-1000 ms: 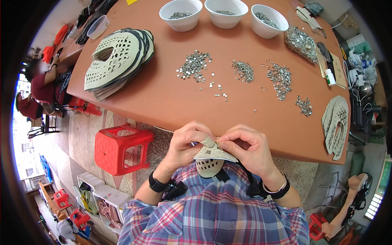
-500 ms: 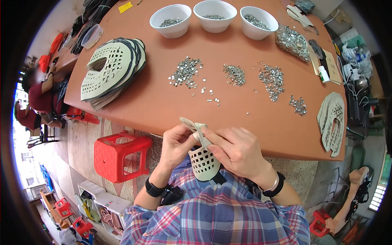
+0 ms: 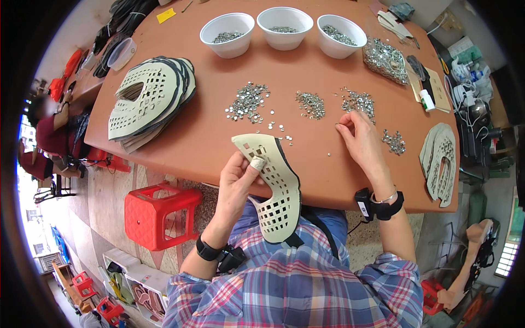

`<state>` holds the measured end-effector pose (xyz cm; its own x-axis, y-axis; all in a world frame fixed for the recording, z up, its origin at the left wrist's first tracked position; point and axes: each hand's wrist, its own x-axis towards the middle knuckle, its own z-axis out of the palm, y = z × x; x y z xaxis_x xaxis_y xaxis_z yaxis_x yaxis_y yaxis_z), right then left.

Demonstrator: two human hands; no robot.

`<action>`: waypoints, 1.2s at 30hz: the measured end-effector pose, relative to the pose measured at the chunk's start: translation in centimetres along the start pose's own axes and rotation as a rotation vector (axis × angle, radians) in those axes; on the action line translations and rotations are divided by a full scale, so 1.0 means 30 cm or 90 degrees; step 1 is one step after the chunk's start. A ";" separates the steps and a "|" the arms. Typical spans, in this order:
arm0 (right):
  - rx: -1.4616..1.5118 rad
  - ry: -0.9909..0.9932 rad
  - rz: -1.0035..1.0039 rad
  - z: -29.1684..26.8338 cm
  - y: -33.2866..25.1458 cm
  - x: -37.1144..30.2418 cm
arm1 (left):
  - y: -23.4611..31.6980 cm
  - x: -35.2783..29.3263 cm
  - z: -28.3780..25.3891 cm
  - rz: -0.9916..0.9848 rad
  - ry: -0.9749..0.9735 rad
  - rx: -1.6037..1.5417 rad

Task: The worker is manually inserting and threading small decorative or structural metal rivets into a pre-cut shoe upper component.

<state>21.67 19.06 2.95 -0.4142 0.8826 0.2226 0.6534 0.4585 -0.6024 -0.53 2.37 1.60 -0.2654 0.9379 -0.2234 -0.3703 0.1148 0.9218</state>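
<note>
My left hand (image 3: pixel 235 180) is closed on a cream perforated shoe upper (image 3: pixel 285 183). Its thumb, wrapped in white tape, presses the face of the upper beside the square holes. The curved piece hangs partly over the table edge and partly over my lap, with a dark edge on its right side. My right hand (image 3: pixel 361 143) is over the table at the near side of a pile of silver studs (image 3: pixel 358 100). Thumb and forefinger meet in a pinch; whatever may be between them is too small to make out.
More stud piles (image 3: pixel 247 103) lie on the brown table (image 3: pixel 219 147). White bowls (image 3: pixel 228 48) of studs and a clear bag (image 3: pixel 385 63) stand behind them. Stacked uppers (image 3: pixel 164 104) sit left, studded uppers (image 3: pixel 437 164) right. A red stool (image 3: pixel 158 216) stands below the table's left edge.
My right hand has let go of the upper and moved right and forward to a stud pile. The upper, still in my left hand, is now unfolded with its holed face showing.
</note>
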 end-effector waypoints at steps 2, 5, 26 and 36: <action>-0.034 -0.008 -0.031 -0.004 0.012 0.005 | 0.007 -0.013 0.021 0.027 -0.020 -0.007; -0.028 -0.017 -0.019 -0.008 -0.012 -0.008 | 0.014 -0.032 0.006 0.029 -0.066 -0.004; 0.579 -0.143 0.135 0.050 -0.320 -0.222 | 0.054 -0.073 0.044 -0.022 -0.099 -0.043; 0.554 -0.127 0.091 0.048 -0.317 -0.206 | 0.068 -0.093 0.064 -0.015 -0.108 0.013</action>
<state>17.12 9.09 6.20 -0.5209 0.8535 0.0132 0.0299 0.0337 -0.9990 1.15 0.63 4.72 -0.1018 0.9765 -0.1900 -0.3561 0.1426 0.9235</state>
